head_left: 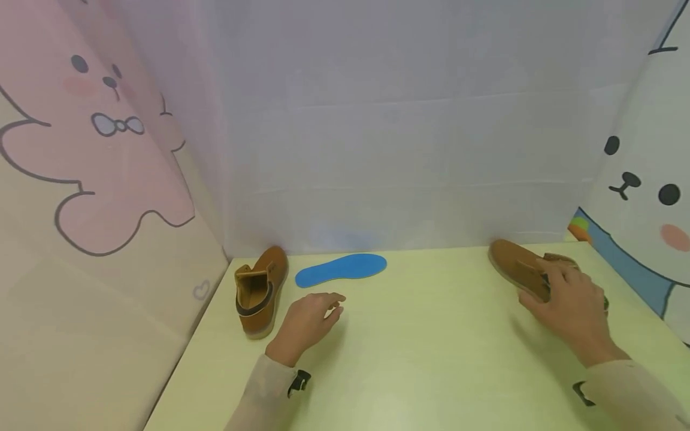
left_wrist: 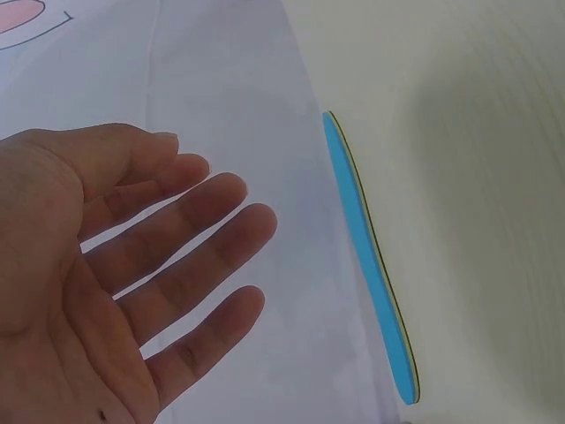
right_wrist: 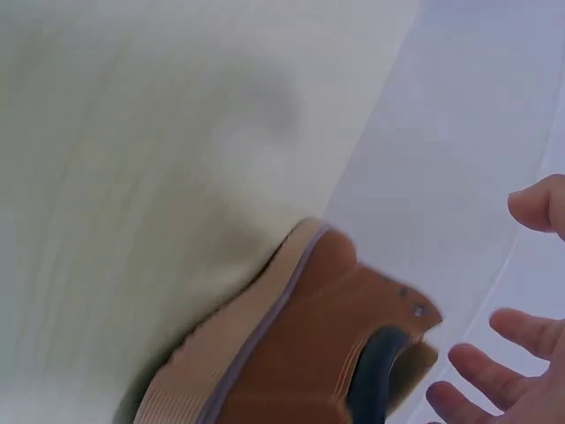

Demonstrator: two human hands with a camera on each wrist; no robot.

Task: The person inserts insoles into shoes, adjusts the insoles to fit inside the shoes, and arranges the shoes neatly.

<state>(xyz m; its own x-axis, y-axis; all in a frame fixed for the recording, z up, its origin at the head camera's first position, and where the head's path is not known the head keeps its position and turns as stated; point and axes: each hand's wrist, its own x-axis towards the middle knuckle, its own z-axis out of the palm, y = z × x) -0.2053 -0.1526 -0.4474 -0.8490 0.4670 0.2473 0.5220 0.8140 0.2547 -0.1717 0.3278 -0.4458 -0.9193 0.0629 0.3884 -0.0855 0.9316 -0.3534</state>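
Note:
My left hand (head_left: 308, 320) hovers over the table just in front of a blue insole (head_left: 342, 270), its fingers loosely bent and holding nothing. In the left wrist view the insole (left_wrist: 371, 265) appears edge-on, apart from the spread fingers (left_wrist: 190, 256). A brown shoe (head_left: 261, 293) with a dark collar stands left of that hand, toe toward the back. My right hand (head_left: 574, 305) is above a second brown shoe (head_left: 514, 266) at the right and partly hides it. In the right wrist view, relaxed fingers (right_wrist: 494, 375) are beside the opening of this shoe (right_wrist: 305, 344), not gripping it.
The pale table (head_left: 409, 341) ends at a whitish curtain (head_left: 404, 149) behind the shoes and insole. Cloth sides with a pink cartoon animal (head_left: 115, 161) at left and a white one (head_left: 641, 155) at right enclose it. Each wrist wears a dark strap.

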